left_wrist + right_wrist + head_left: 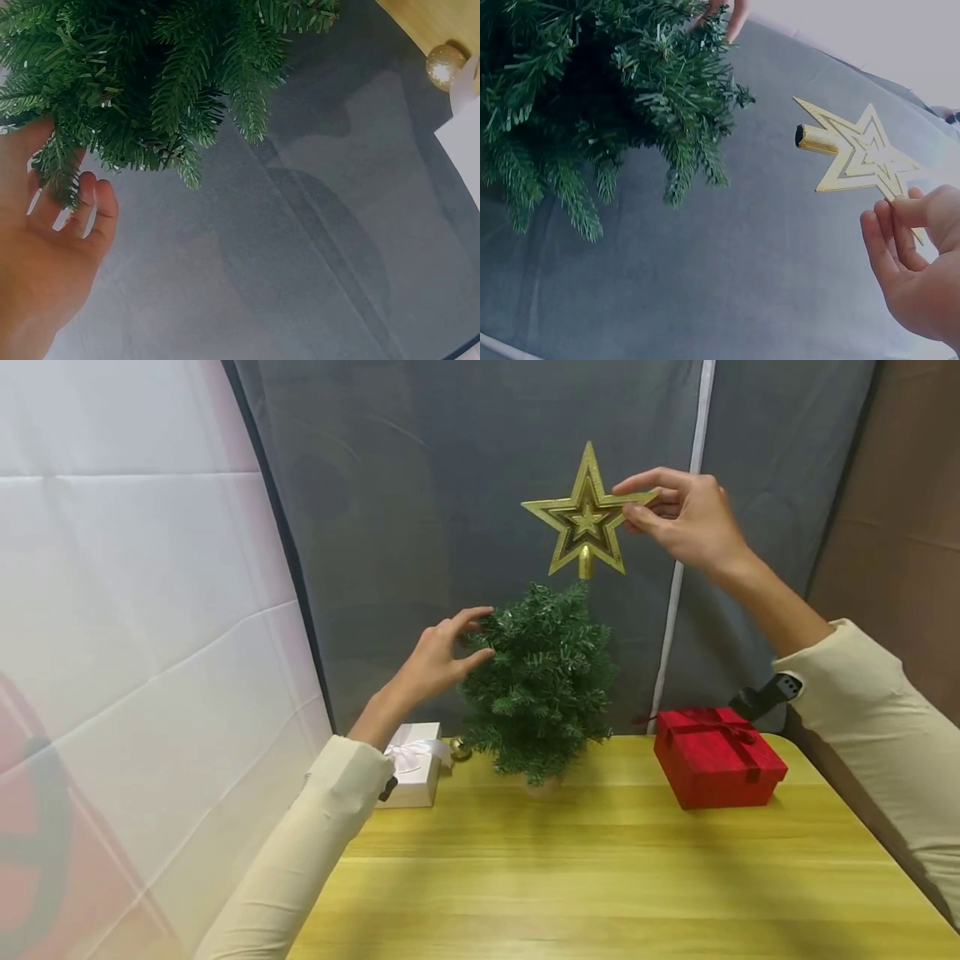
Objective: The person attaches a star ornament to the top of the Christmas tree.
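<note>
Between finger and thumb, my right hand (693,522) pinches one point of a gold star tree topper (587,518). The star is upright just above a small green artificial Christmas tree (540,668), its hollow socket (817,139) aimed at the treetop and apart from the branches. At the tree's upper left is my left hand (442,652), thumb and fingers spread apart around the outer needles. A branch tip (60,169) passes in front of its fingers in the left wrist view. The tree's pale base (542,787) stands on the table, mostly hidden under the foliage.
A red gift box (720,760) with a dark red bow sits at the table's right. Left of the tree lies a white gift box (416,768) with a pale ribbon, a gold ball ornament (460,749) beside it. Grey fabric (390,527) hangs behind the yellow wooden table (585,885).
</note>
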`<state>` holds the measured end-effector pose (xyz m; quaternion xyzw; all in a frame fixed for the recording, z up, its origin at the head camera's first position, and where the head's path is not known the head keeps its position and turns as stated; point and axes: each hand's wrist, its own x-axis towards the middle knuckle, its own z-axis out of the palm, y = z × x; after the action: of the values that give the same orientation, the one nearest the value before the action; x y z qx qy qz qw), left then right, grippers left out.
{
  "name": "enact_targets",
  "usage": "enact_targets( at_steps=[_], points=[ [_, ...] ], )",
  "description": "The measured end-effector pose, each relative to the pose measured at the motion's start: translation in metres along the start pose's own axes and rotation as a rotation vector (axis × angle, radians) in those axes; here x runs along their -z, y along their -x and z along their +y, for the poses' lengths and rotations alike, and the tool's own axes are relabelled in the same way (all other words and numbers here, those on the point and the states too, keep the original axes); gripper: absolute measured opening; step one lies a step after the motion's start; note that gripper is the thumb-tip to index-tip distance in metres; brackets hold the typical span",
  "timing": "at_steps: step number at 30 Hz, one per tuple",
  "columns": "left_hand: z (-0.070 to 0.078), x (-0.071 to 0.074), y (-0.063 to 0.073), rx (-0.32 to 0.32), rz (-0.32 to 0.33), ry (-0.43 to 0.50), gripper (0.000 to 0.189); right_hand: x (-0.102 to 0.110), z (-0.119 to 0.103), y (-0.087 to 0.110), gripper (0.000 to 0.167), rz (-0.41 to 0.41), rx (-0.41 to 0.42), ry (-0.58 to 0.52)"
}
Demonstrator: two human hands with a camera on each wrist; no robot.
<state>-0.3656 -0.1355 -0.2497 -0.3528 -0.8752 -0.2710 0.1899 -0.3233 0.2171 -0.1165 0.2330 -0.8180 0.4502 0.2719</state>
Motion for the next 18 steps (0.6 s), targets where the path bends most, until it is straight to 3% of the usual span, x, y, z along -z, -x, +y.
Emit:
enact_targets(
  at_steps=[18],
  points=[
    [0.002, 0.003, 0.001, 0.008, 0.020, 0.015, 0.064, -0.045, -0.012, -0.026, 0.027, -0.017, -0.002, -0.033]
  ],
)
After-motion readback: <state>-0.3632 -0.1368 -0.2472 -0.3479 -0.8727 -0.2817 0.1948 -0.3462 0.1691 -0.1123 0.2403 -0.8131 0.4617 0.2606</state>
